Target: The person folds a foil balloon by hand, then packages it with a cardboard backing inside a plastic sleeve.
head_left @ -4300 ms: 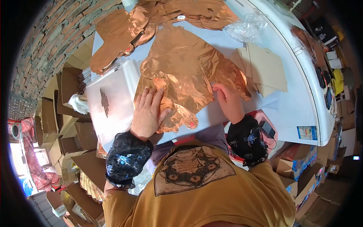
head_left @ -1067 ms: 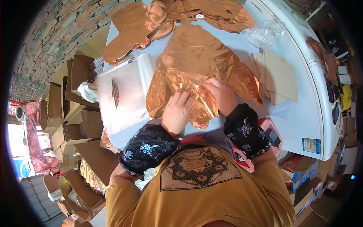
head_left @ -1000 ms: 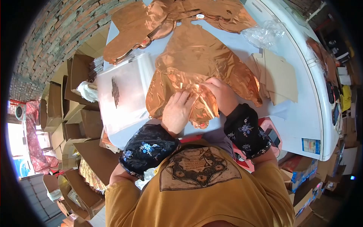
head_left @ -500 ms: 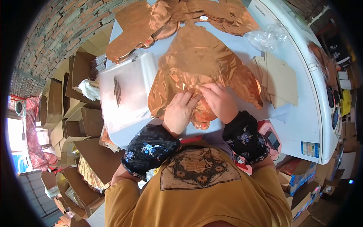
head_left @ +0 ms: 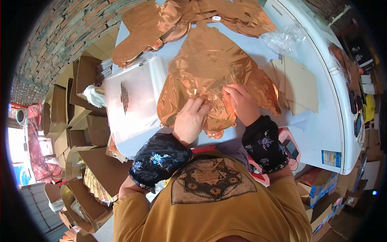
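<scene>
A large copper-coloured foil sheet [head_left: 209,52] lies creased on the pale table in front of me. My left hand [head_left: 191,119] rests on its near part, fingers curled together against the crumpled foil. To the right, my right hand [head_left: 243,104] has its fingers pinched on a fold of the same foil. A gap of wrinkled foil lies between the two hands. Left of the foil is a stack of clear plastic bags [head_left: 133,97]; to its right are beige card pieces [head_left: 300,84].
More copper foil pieces [head_left: 149,28] lie at the table's far side. Crumpled clear plastic [head_left: 284,39] sits at the far right, beside a white appliance [head_left: 322,137]. Open cardboard boxes [head_left: 98,169] crowd the left. A pink tray [head_left: 285,135] is near my right sleeve.
My right hand has moved a little to the right, away from my left hand, and the foil between them shows more. My left hand has hardly moved.
</scene>
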A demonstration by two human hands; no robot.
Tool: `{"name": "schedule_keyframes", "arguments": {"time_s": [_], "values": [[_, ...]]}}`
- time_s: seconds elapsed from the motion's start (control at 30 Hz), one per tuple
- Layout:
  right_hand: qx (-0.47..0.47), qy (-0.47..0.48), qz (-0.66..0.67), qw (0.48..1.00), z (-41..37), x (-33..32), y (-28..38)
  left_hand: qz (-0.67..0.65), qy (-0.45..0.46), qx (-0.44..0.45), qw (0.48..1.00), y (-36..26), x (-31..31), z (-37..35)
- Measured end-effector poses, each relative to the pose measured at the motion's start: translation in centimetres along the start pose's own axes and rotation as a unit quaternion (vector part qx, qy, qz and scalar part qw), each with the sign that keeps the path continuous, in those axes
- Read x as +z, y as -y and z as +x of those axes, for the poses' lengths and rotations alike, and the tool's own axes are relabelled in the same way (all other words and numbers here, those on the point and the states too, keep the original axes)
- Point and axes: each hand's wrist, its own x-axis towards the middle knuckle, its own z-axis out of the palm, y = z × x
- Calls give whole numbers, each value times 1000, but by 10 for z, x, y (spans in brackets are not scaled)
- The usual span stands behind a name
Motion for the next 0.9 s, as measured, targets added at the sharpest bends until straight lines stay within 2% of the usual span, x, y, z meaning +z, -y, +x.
{"name": "schedule_keyframes", "arguments": {"time_s": [0.5, 0.6, 0.8, 0.9], "values": [[14, 5, 1, 1000, 6, -2, -1, 17, 12, 27, 999, -1, 1, 4], [17, 13, 5, 1000, 7, -3, 0, 35, -11, 43, 998, -1, 3, 5], [16, 23, 14, 1000, 6, -6, 2, 17, 11, 39, 999, -2, 3, 7], [19, 25, 23, 999, 6, -5, 2, 53, 36, 52, 997, 2, 7, 5]]}}
